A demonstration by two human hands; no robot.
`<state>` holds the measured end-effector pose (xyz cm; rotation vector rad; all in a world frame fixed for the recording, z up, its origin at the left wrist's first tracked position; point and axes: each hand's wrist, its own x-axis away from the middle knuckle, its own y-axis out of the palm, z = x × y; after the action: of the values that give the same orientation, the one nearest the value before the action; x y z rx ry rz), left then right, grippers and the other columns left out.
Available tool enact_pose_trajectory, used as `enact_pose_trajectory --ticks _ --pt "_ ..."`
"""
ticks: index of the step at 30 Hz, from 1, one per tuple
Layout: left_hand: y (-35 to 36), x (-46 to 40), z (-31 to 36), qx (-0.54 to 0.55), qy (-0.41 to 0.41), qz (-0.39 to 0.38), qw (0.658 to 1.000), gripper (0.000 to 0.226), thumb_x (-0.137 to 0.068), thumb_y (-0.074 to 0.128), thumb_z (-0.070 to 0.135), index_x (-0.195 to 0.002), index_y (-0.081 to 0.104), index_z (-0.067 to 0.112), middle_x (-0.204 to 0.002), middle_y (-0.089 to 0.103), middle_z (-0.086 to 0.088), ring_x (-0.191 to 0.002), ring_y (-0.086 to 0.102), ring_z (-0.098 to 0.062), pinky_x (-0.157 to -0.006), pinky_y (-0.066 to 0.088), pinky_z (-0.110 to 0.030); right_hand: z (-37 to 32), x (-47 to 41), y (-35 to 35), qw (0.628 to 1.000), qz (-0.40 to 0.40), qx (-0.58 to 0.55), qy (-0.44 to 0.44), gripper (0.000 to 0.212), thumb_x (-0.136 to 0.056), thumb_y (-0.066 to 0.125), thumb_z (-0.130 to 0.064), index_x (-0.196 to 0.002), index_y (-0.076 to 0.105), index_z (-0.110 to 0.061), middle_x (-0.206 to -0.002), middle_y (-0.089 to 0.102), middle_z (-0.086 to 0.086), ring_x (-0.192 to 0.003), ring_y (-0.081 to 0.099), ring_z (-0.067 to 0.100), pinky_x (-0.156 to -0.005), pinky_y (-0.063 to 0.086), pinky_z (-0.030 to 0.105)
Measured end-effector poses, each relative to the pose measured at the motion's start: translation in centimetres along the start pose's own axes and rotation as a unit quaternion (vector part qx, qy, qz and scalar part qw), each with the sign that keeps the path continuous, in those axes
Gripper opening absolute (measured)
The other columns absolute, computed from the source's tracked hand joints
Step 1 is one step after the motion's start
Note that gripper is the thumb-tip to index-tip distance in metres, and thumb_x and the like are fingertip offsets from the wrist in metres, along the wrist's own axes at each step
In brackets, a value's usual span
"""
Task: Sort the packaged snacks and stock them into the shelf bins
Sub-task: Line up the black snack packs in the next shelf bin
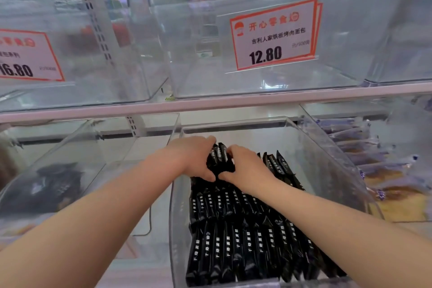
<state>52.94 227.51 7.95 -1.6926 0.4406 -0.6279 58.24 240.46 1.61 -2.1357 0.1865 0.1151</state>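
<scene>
Black snack packets (247,238) lie in overlapping rows inside a clear acrylic shelf bin (332,161) at 6 o'clock. Left hand (196,159) and right hand (247,166) meet at the bin's middle, the fingers of both curled around a small upright bundle of packets (218,156). At 1 o'clock, a price card (273,35) reads 12.80; at 3 o'clock, a neighbouring bin holds blue-wrapped cakes (383,170).
</scene>
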Motion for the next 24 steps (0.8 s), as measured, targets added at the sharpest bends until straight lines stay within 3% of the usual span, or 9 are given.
enact_pose_trajectory --ticks 4,12,15,18,22,24 --pt "0.3 -0.3 0.4 -0.068 0.012 -0.015 0.997 0.055 -0.086 0.055 0.051 -0.130 0.046 0.019 -0.125 0.053 -0.002 -0.116 0.051 -0.025 -0.101 0.039 -0.045 1.1 0.5 0.5 0.999 -0.050 -0.004 0.004 0.071 -0.083 0.067 -0.022 -0.142 0.028 -0.016 -0.139 0.045 0.006 -0.125 0.045 0.022 -0.099 0.038 0.030" --pt "0.1 -1.6 0.8 -0.112 -0.006 0.005 0.994 0.028 -0.092 0.052 0.036 -0.107 0.057 0.013 -0.114 0.058 -0.006 -0.104 0.057 -0.027 -0.096 0.042 -0.042 1.1 -0.6 0.5 0.998 0.052 -0.023 -0.028 0.043 -0.086 0.065 -0.020 -0.124 0.047 -0.016 -0.124 0.054 0.001 -0.106 0.052 0.017 -0.085 0.040 0.025" --pt "0.1 -1.5 0.6 -0.105 0.008 -0.001 0.994 0.029 -0.092 0.051 0.038 -0.106 0.057 0.013 -0.111 0.060 -0.006 -0.105 0.057 -0.026 -0.100 0.040 -0.043 1.6 -0.2 1.2 0.998 0.036 0.005 -0.044 0.040 -0.087 0.064 -0.022 -0.123 0.046 -0.017 -0.125 0.052 0.002 -0.104 0.052 0.017 -0.084 0.038 0.024" --pt "0.1 -1.4 0.4 -0.131 0.022 -0.037 0.990 0.035 -0.095 0.046 0.040 -0.113 0.055 0.011 -0.112 0.060 -0.006 -0.107 0.057 -0.026 -0.100 0.040 -0.045 2.5 -0.4 -0.1 0.998 -0.024 0.017 -0.063 0.048 -0.087 0.063 -0.022 -0.131 0.044 -0.019 -0.128 0.053 0.001 -0.100 0.050 0.012 -0.085 0.037 0.022" --pt "-0.4 -0.3 1.0 -0.122 0.012 -0.103 0.987 0.057 -0.093 0.047 0.044 -0.140 0.034 0.014 -0.132 0.051 -0.007 -0.118 0.051 -0.026 -0.097 0.044 -0.042 2.8 0.9 -2.6 0.991 -0.075 0.076 -0.076 0.061 -0.090 0.058 -0.024 -0.144 0.030 -0.023 -0.140 0.046 0.001 -0.122 0.048 0.018 -0.098 0.036 0.028" --pt "-1.0 1.2 1.5 -0.139 0.031 -0.064 0.988 0.051 -0.094 0.045 0.041 -0.139 0.036 0.018 -0.132 0.051 -0.005 -0.119 0.050 -0.025 -0.094 0.046 -0.042 2.2 2.7 -4.0 0.989 -0.062 0.084 -0.105 0.052 -0.091 0.055 -0.028 -0.139 0.038 -0.020 -0.130 0.053 0.001 -0.105 0.054 0.016 -0.087 0.037 0.023"
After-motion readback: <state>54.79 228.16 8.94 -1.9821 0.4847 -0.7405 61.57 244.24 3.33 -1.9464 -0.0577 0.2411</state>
